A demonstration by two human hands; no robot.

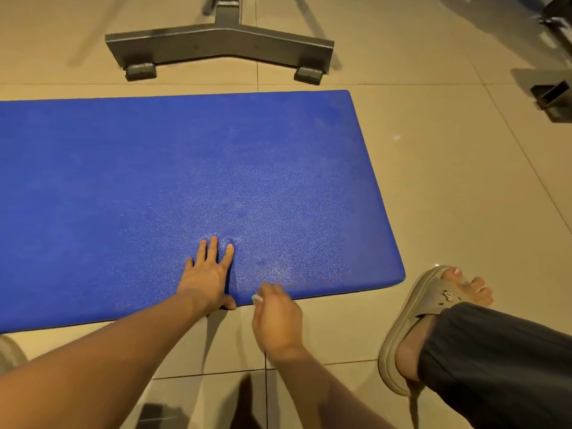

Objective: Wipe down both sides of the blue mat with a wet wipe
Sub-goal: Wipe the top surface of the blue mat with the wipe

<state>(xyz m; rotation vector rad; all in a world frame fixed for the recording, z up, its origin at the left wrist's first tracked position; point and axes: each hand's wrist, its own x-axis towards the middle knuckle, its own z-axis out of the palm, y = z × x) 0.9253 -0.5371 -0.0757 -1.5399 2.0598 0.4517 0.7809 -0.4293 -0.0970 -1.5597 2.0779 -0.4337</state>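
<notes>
In the head view, the blue mat (185,187) is seen lying flat on the tiled floor (433,181), its right end in frame and its left end cut off by the picture's edge. The left hand (207,274) is laid palm-down on the mat near its near long edge, fingers straight and spread, thumb at the rim. The right hand (277,317) is placed just beside it at the same edge, fingers curled round a small whitish wad, taken to be the wet wipe (257,298) (blurred, so little of it can be made out).

The mat is judged to be thick, soft foam: its edges are rounded and a slight dimple is seen by the left fingertips. It is likely light but floppy along its length, and its grainy surface should give good grip. For turning over, the near long edge or the right-hand corner would best be grasped, with both hands well apart.

A grey metal stand base (216,44) is seen beyond the mat, and a sandalled foot (433,305) near its right corner.
</notes>
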